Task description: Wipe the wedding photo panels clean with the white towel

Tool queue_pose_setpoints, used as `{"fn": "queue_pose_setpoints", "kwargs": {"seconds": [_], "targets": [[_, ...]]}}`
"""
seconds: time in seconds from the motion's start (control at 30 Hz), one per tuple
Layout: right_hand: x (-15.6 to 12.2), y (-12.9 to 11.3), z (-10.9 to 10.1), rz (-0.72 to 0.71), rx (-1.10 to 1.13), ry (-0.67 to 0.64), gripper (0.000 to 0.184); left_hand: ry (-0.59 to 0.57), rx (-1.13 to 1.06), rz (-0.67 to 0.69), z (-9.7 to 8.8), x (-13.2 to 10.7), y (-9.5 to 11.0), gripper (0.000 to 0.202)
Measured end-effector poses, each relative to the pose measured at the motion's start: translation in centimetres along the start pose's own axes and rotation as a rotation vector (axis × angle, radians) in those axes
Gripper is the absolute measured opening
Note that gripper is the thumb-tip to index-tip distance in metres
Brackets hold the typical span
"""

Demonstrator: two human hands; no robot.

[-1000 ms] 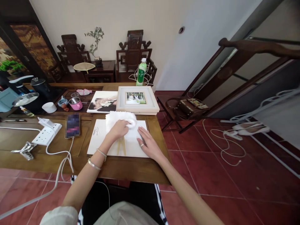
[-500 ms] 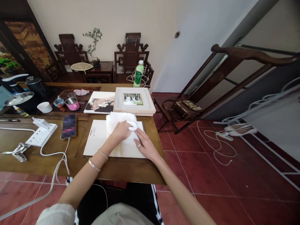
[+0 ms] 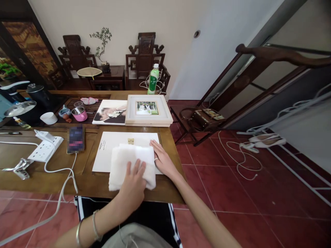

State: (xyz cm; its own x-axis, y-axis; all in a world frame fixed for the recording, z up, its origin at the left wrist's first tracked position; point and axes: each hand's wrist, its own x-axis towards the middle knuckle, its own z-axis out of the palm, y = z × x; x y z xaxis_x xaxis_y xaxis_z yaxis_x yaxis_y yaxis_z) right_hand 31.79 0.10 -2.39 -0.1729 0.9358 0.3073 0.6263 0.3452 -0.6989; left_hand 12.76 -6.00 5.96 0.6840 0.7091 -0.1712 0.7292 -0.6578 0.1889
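Observation:
A folded white cloth [image 3: 133, 155] lies over the front part of a flat white panel [image 3: 103, 162] and hangs past its near edge onto the wooden table. My left hand [image 3: 131, 189], with two bangles on the wrist, rests on the cloth with its fingers spread. My right hand [image 3: 164, 160] lies at the panel's right edge beside the cloth, fingers stretched out; they look to be touching the panel. A small yellowish plate [image 3: 130, 141] shows on the panel just beyond the cloth. Whatever lies beneath the cloth is hidden.
Behind the panel lie a photo print [image 3: 110, 113] and a pale wooden picture frame [image 3: 148, 120]. A green bottle [image 3: 153, 81] stands at the back. On the left are a phone [image 3: 76, 139], a power strip [image 3: 46, 148] with cables, and a pink cup [image 3: 79, 114].
My left hand has pulled the cloth toward me and spread its fingers on top. The small yellowish plate has come into view. My right hand stays near the panel's right edge.

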Motion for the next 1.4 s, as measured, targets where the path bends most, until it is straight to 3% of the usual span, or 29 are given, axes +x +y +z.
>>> {"fn": "queue_pose_setpoints", "kwargs": {"seconds": [0.07,0.13,0.3,0.43,0.6,0.7,0.77,0.9,1.0,1.2,1.3,1.4], "targets": [[0.0,0.0,0.0,-0.005,0.004,-0.003,0.058,-0.022,-0.017,0.015,-0.3,-0.9,0.3,0.033],[0.0,0.0,0.0,0.008,0.018,0.01,0.055,0.002,-0.029,0.004,-0.9,-0.4,-0.3,0.035],[0.1,-0.2,-0.4,0.113,0.114,0.031,0.049,0.12,-0.002,-0.065,-1.6,4.5,-3.2,0.039],[0.2,-0.4,-0.9,0.276,0.324,0.132,0.054,0.157,0.07,-0.021,-0.3,6.3,-2.9,0.033],[0.1,-0.9,-1.1,0.328,0.486,0.211,0.056,0.095,0.044,0.089,1.5,2.8,1.6,0.033],[0.0,-1.1,-1.0,0.284,0.438,0.188,0.054,-0.066,-0.025,0.092,0.6,-0.6,3.8,0.032],[0.0,-1.1,-0.8,0.233,0.344,0.167,0.052,-0.142,-0.066,0.034,-0.5,-2.2,4.1,0.033],[0.0,-0.8,-0.4,0.108,0.132,0.101,0.047,-0.079,-0.057,-0.079,-2.0,-1.8,1.9,0.038],[0.0,-0.6,-0.1,0.058,0.057,0.09,0.044,-0.018,0.014,-0.124,-2.4,1.4,-1.1,0.041],[0.0,-0.4,-0.1,0.03,0.016,0.081,0.043,0.09,0.105,-0.038,-3.0,8.3,-6.2,0.04],[0.0,-0.3,-0.1,0.032,0.015,0.068,0.043,0.087,0.109,-0.027,-3.0,8.4,-6.3,0.039],[0.0,-0.3,-0.1,0.024,0.012,0.062,0.044,0.06,0.11,0.0,-2.4,5.6,-4.4,0.037]]}}
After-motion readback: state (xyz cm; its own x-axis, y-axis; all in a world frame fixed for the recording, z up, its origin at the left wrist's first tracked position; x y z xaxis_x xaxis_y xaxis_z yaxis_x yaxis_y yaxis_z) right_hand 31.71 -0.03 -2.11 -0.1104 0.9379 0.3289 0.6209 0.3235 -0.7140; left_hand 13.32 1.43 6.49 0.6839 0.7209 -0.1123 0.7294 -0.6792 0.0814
